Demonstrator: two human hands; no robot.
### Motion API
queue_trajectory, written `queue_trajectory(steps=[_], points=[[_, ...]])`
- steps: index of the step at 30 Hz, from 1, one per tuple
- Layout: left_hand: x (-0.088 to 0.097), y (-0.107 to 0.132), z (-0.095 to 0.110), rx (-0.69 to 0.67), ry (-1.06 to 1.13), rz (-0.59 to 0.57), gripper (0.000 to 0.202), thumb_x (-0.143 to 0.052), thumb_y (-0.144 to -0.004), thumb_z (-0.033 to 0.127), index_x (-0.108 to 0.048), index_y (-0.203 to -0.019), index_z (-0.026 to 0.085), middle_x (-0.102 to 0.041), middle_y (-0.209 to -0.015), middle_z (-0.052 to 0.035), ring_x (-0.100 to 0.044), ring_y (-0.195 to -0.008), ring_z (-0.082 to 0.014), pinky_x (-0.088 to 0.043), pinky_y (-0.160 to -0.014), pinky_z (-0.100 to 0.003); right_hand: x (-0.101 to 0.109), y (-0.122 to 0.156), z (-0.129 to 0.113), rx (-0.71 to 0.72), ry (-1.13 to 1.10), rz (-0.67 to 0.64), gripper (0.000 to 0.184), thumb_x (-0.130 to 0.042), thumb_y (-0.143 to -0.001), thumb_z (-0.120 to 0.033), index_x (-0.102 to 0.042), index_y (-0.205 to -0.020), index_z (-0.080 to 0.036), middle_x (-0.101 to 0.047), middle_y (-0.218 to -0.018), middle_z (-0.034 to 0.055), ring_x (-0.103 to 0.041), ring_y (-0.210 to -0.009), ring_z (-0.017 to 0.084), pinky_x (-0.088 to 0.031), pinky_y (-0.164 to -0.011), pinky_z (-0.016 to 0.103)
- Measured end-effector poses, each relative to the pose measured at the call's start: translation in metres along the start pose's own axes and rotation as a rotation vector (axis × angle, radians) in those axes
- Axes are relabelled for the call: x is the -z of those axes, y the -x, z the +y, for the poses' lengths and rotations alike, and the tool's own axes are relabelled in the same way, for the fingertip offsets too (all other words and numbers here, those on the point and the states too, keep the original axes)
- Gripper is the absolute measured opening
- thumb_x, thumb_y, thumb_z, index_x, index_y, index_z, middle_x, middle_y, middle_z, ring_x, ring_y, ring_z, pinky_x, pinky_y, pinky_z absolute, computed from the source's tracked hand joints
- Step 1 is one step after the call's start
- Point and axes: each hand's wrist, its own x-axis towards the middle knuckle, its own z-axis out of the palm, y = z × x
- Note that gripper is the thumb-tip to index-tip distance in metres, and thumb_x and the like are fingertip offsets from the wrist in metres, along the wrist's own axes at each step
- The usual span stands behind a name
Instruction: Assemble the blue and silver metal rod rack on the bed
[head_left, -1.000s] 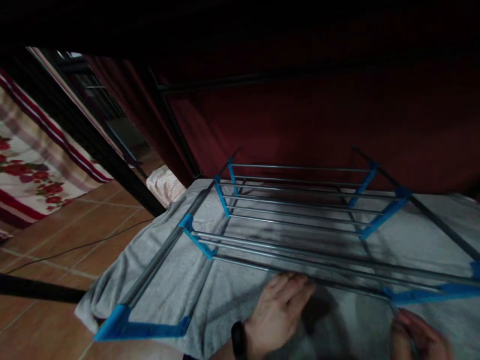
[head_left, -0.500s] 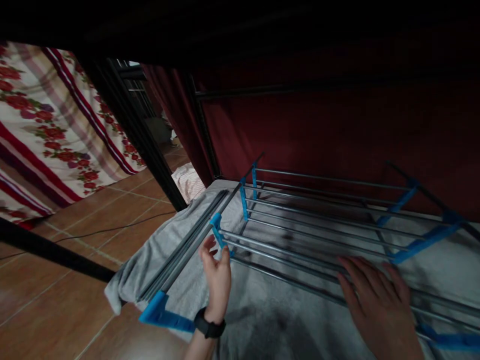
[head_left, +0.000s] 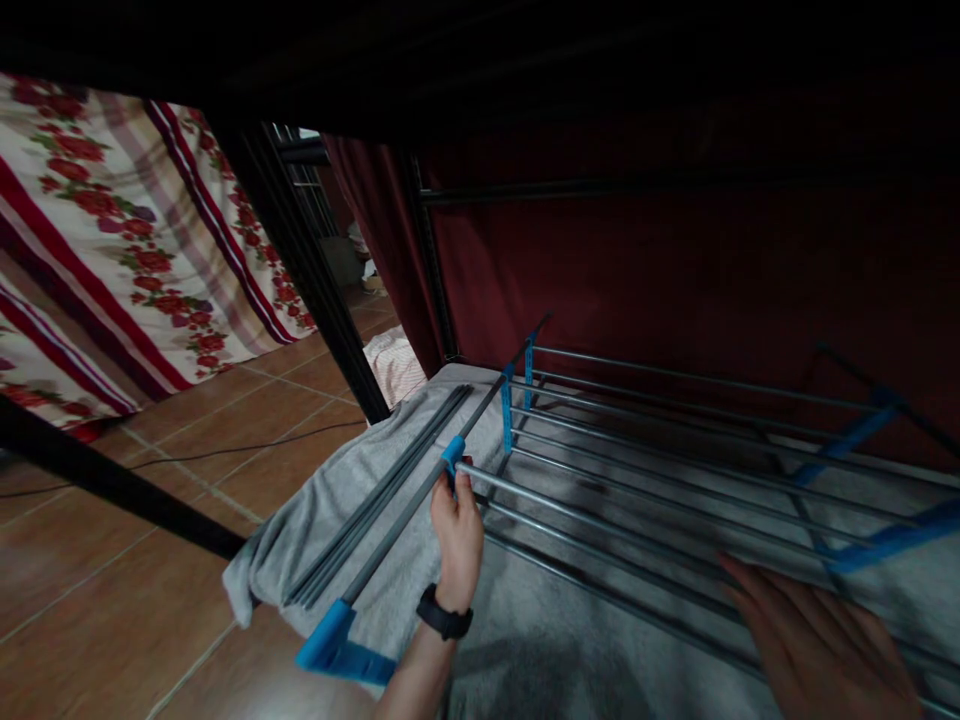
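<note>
A rack of grey metal tubes [head_left: 592, 520] joined by blue plastic brackets lies on a grey blanket. My left hand [head_left: 457, 535], with a black band on the wrist, is closed around a blue bracket [head_left: 453, 452] where the tubes meet the side pole [head_left: 397, 528]. Part of that bracket is hidden by my fingers. Over the near tubes at the lower right is my right hand [head_left: 829, 635], its fingers stretched out and somewhat blurred. Whether it touches the tubes I cannot tell. A blue corner piece [head_left: 341, 645] caps the near end of the side pole.
Several loose grey tubes [head_left: 382, 495] lie side by side on the blanket [head_left: 540, 640], left of the rack. Black bed-frame posts [head_left: 315, 270] stand at the left, with a dark red curtain [head_left: 637, 270] behind. A cable [head_left: 247, 447] crosses the tiled floor.
My left hand has gone from half-open beside the blue bracket to gripping it. My right hand has shifted right along the tubes. The view has turned slightly left.
</note>
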Motion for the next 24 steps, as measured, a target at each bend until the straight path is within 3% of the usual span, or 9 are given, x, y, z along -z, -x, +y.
queue_trajectory(steps=[8,11,18,24], points=[[-0.003,0.004,0.003,0.018,0.023,0.022,0.034,-0.042,-0.096,0.041,-0.064,-0.106,0.017,-0.072,-0.108,-0.0138,-0.067,-0.106,-0.0263,-0.049,-0.101,-0.042,-0.001,0.006,-0.002,-0.040,0.008,-0.049,0.059,-0.049,-0.099,-0.031,-0.035,-0.156,-0.032,-0.073,-0.094,0.0051,-0.061,-0.079,0.024,-0.038,-0.076,0.042],[-0.002,0.005,0.007,0.033,0.047,0.011,0.037,-0.043,-0.096,0.045,-0.064,-0.106,0.017,-0.072,-0.108,-0.0134,-0.067,-0.106,-0.0260,-0.049,-0.101,-0.041,-0.001,0.006,0.000,-0.027,-0.003,-0.065,0.061,-0.048,-0.099,-0.029,-0.031,-0.158,-0.033,-0.072,-0.092,0.0062,-0.060,-0.077,0.024,-0.037,-0.075,0.042],[-0.002,0.005,0.010,0.057,0.079,0.011,0.039,-0.044,-0.096,0.048,-0.063,-0.109,0.016,-0.070,-0.112,-0.0140,-0.065,-0.108,-0.0265,-0.048,-0.102,-0.042,0.002,-0.001,0.004,0.029,0.041,-0.051,0.043,-0.044,-0.102,-0.031,-0.053,-0.143,-0.024,-0.071,-0.095,0.0057,-0.058,-0.076,0.022,-0.038,-0.074,0.041],[-0.003,0.006,0.011,0.057,0.028,0.048,0.040,-0.045,-0.096,0.047,-0.062,-0.115,0.016,-0.067,-0.120,-0.0145,-0.061,-0.116,-0.0277,-0.044,-0.107,-0.043,0.004,-0.006,0.006,0.060,0.061,-0.063,0.039,-0.040,-0.104,-0.033,-0.060,-0.134,-0.019,-0.070,-0.093,0.0067,-0.057,-0.076,0.022,-0.039,-0.073,0.041]])
